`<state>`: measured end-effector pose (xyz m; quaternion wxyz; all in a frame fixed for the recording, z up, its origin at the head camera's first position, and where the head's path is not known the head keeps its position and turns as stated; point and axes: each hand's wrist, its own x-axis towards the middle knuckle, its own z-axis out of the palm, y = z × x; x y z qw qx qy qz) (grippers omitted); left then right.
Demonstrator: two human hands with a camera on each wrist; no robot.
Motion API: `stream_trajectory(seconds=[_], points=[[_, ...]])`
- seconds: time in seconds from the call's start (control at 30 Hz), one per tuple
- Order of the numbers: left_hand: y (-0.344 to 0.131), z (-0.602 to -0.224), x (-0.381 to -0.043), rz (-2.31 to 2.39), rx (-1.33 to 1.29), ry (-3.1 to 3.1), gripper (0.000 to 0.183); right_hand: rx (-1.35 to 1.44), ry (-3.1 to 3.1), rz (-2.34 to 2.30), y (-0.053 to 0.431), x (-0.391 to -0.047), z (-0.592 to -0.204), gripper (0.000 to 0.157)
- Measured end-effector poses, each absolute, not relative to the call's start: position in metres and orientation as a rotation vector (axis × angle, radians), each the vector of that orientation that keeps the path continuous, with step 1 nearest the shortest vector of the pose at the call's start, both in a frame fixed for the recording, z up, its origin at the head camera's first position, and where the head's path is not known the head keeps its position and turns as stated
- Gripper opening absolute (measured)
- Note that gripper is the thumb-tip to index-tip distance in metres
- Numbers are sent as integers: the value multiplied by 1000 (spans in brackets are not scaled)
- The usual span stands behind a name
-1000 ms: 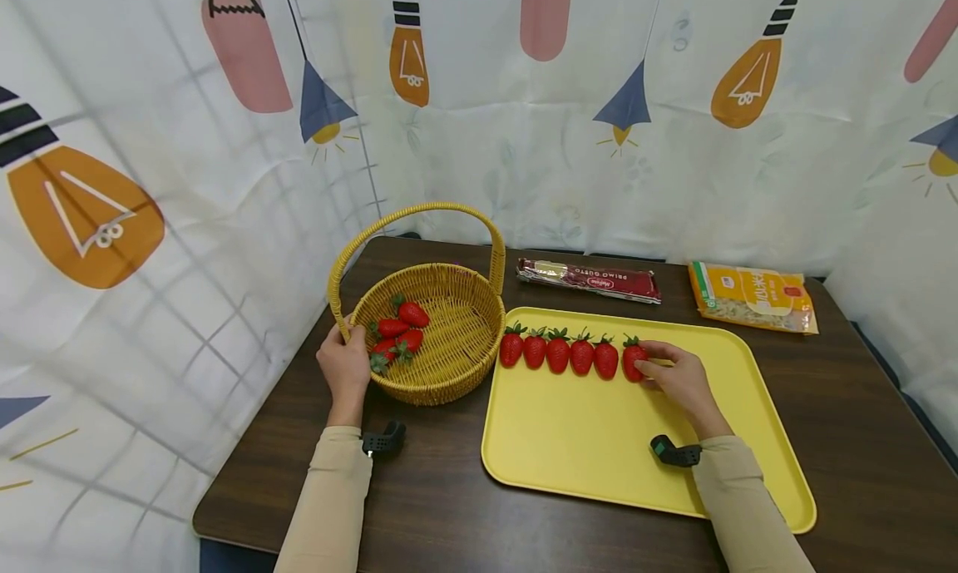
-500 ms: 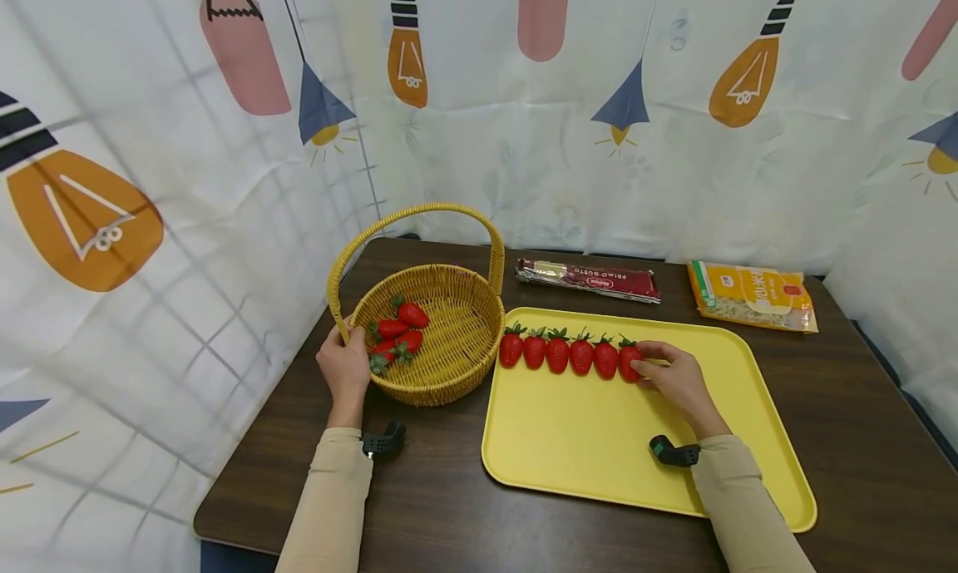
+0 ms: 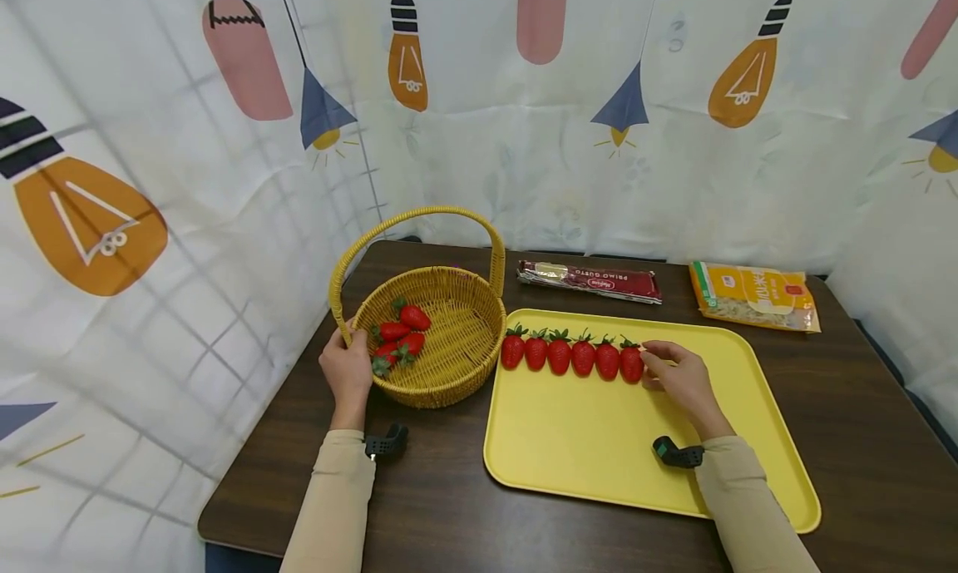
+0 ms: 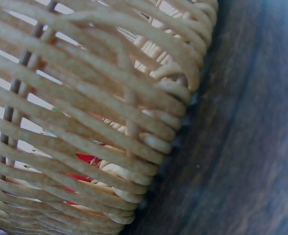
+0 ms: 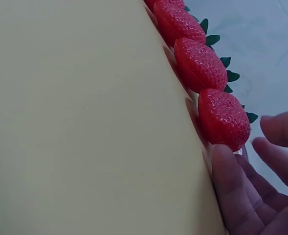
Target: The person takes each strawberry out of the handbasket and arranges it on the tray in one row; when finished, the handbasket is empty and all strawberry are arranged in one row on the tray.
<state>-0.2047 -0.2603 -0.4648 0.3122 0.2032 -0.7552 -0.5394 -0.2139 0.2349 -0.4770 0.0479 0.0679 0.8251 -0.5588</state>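
My left hand [image 3: 348,369] grips the yellow wicker basket [image 3: 479,382] at its left rim, by the foot of the handle. Several strawberries [image 3: 414,317] lie in the basket's left side; red bits show through its weave [image 4: 104,98] in the left wrist view. On the yellow tray [image 3: 584,440], several strawberries stand in a row along the far edge, leaves pointing away. My right hand [image 3: 681,382] is at the row's right end. In the right wrist view, the thumb [image 5: 227,171] touches the end strawberry [image 5: 224,120], while the other fingers are spread apart from it.
Behind the tray lies a dark red packet [image 3: 591,280]. A yellow and orange bag of grain-like food [image 3: 756,297] is at the back right. The dark wooden table [image 3: 449,506] meets a patterned white curtain [image 3: 509,157] at the back and left.
The right hand slid the end strawberry left against its neighbour in the row, then loosened its fingers from it. The left hand stays on the basket.
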Motion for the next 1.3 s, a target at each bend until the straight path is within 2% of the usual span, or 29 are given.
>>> stream_trajectory(seconds=[0.23,0.5,0.97,1.13,1.3], points=[[-259,-466,-205,-1427,540,-1983,33,269,2602,-1793,238,-214,-471,46],[-259,-464,-205,-1421,534,-1976,31,119,2566,-1903,221,-218,-445,46],[-260,-463,-207,-1388,525,-1995,31,-445,2437,-1915,101,-239,-402,25],[-261,-464,-206,-1389,528,-1998,32,-599,2414,-1790,50,-249,-393,24],[-260,-465,-205,-1377,530,-2001,31,-688,2384,-1616,21,-257,-389,27]])
